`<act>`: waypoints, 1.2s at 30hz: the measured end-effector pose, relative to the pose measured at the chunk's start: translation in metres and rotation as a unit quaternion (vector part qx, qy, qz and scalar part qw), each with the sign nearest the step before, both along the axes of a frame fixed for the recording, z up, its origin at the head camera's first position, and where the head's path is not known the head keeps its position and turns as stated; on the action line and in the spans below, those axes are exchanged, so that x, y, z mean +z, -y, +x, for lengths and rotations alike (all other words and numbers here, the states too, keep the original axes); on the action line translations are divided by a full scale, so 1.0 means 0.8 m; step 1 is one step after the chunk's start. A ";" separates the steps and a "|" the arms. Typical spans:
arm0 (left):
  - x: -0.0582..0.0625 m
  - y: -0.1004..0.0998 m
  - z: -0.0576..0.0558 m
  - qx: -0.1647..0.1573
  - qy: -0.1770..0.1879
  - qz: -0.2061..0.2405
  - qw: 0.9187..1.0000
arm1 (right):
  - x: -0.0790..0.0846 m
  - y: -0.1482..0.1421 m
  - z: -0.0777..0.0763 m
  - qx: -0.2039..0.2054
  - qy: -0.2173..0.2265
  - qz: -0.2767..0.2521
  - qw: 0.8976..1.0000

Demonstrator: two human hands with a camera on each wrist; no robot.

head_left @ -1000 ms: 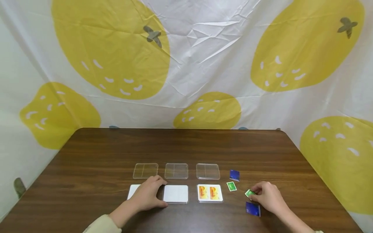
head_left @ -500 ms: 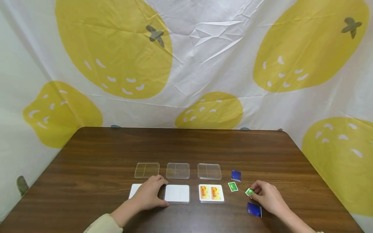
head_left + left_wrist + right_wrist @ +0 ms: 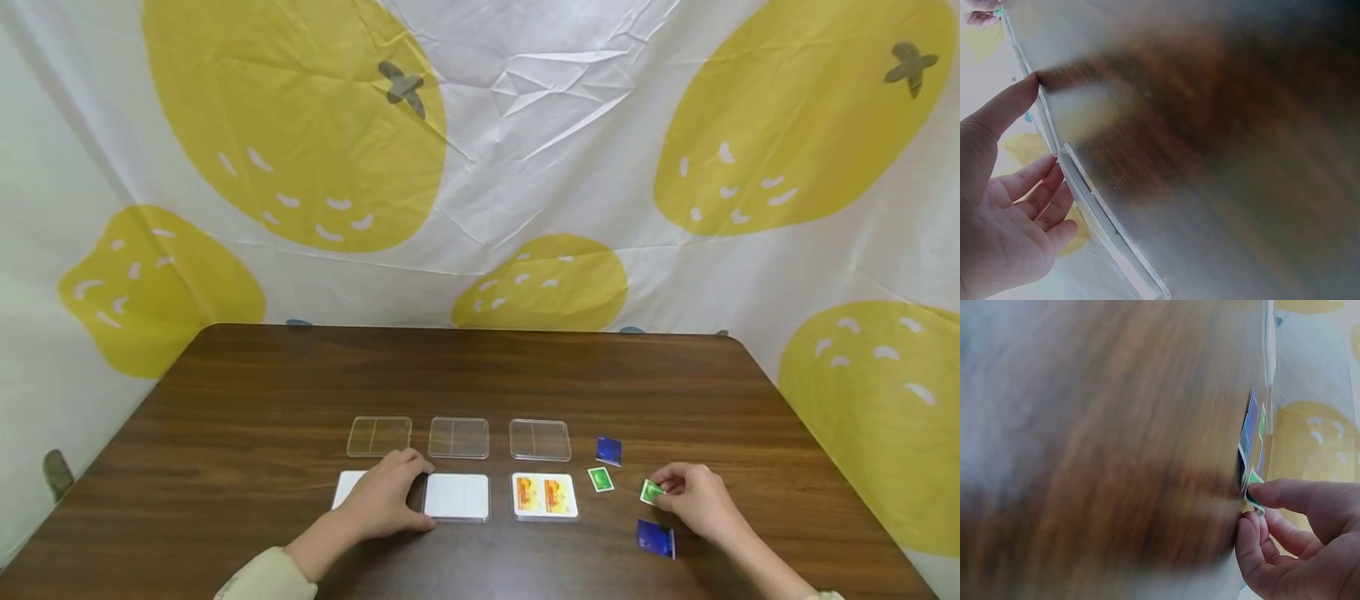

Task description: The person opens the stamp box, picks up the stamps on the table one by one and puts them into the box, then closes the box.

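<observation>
My left hand [image 3: 384, 498] rests at the left side of the middle clear case [image 3: 457, 498], which holds a white insert. Its thumb lies by the near corner and its fingertips by the far corner. Partly hidden under that hand is another white-filled case [image 3: 347, 487]. In the right wrist view, the thumb and fingers of my right hand [image 3: 1297, 534] pinch a small green stamp-like card [image 3: 651, 492] with a white border. Just in front of it lies a dark blue card [image 3: 656, 538]. A second green card [image 3: 601, 479] and another blue card [image 3: 609, 451] lie to its left.
Three clear lids [image 3: 540, 440] stand in a row behind the cases. At the right end of the front row, one case [image 3: 545, 497] shows two orange-and-yellow pictures. A lemon-print cloth [image 3: 480, 167] hangs behind the brown wooden table [image 3: 472, 375].
My right hand, still pinching the green card, has shifted slightly right, and more of the card shows. The left hand stays at the middle case. The head view has shifted slightly.
</observation>
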State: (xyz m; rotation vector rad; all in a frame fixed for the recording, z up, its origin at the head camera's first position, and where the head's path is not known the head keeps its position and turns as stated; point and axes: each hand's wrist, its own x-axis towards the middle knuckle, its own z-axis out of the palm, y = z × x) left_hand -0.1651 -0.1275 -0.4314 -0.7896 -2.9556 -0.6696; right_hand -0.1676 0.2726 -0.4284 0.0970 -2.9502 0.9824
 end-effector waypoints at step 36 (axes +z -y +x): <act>0.002 0.000 -0.001 0.003 0.018 0.005 1.000 | 0.023 -0.013 -0.014 0.080 0.117 -0.143 0.979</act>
